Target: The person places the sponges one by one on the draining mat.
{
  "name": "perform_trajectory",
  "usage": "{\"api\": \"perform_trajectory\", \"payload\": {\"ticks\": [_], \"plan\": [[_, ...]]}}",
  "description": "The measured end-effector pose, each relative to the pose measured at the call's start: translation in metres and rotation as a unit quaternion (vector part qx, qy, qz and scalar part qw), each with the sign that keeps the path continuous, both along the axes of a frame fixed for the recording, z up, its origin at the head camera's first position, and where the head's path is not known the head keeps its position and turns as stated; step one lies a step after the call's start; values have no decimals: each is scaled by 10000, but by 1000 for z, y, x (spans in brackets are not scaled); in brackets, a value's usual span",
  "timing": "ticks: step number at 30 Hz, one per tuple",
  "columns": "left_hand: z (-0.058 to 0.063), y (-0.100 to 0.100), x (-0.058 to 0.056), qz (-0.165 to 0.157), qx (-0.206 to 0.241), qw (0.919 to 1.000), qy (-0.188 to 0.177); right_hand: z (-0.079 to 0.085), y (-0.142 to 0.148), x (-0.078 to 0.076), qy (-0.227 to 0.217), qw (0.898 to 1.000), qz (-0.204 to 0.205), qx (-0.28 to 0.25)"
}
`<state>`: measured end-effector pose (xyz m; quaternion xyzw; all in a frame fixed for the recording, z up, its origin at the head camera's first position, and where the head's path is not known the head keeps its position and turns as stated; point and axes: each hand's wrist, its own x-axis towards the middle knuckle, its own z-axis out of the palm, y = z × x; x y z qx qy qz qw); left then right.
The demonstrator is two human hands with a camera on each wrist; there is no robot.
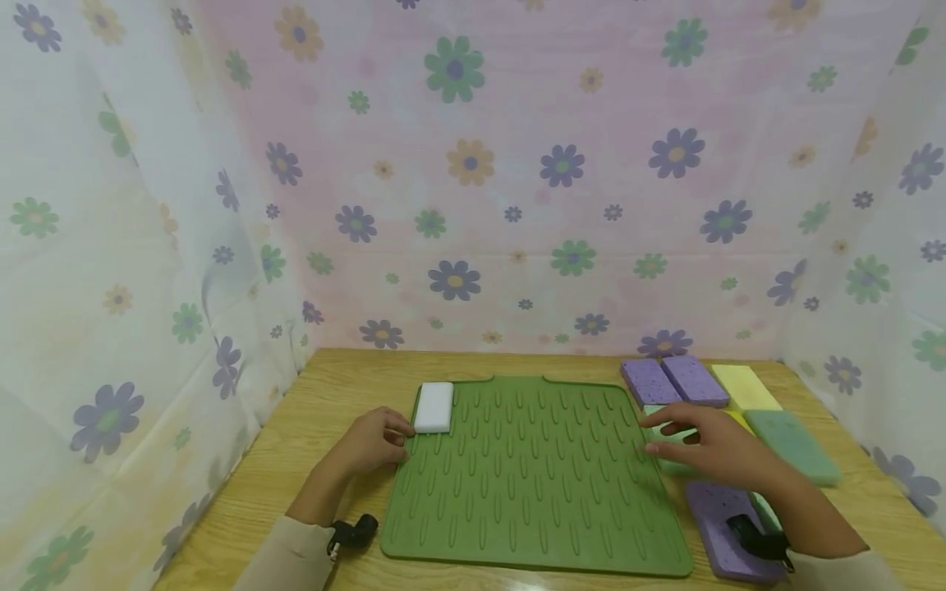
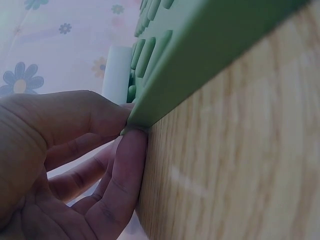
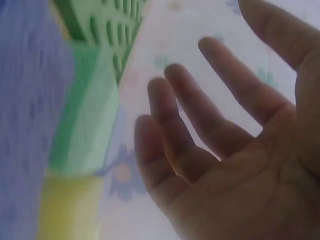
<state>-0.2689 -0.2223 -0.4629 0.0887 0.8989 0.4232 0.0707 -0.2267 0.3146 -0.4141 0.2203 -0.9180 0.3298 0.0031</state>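
1. The mat lies ridged side up on the table, probably so that its ridges face whatever rests on it.
2. The white block lies flat on the mat's far left corner, its sides roughly following the mat's edges, which suggests deliberate alignment.
3. The left hand pinches the mat's left edge between thumb and finger, just nearer than the block, likely to steady it.
4. The right hand hovers by the mat's right edge, fingers apart, gripping nothing.
5. Right of the mat lie two purple sponges, a pale yellow sponge and a green sponge, perhaps grouped for easy reach.
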Motion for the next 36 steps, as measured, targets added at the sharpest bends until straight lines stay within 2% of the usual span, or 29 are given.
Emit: {"api": "perform_trajectory", "payload": {"ticks": [9, 16, 22, 30, 36], "plan": [[1, 0, 0, 25, 88, 9999, -43, 3, 58, -4, -449, 9979, 466, -80], [1, -2, 0, 24, 123, 9999, -6, 0, 105, -6, -480, 9984, 289, 99], [1, -2, 0, 30, 70, 10000, -9, -5, 136, -4, -1120, 9935, 167, 146], [1, -1, -1, 41, 96, 9999, -30, -6, 156, -1, -1754, 9835, 408, 185], [-1, -2, -1, -71, 89, 9999, 1, -5, 160, -1, -1996, 9783, 479, 284]]}}
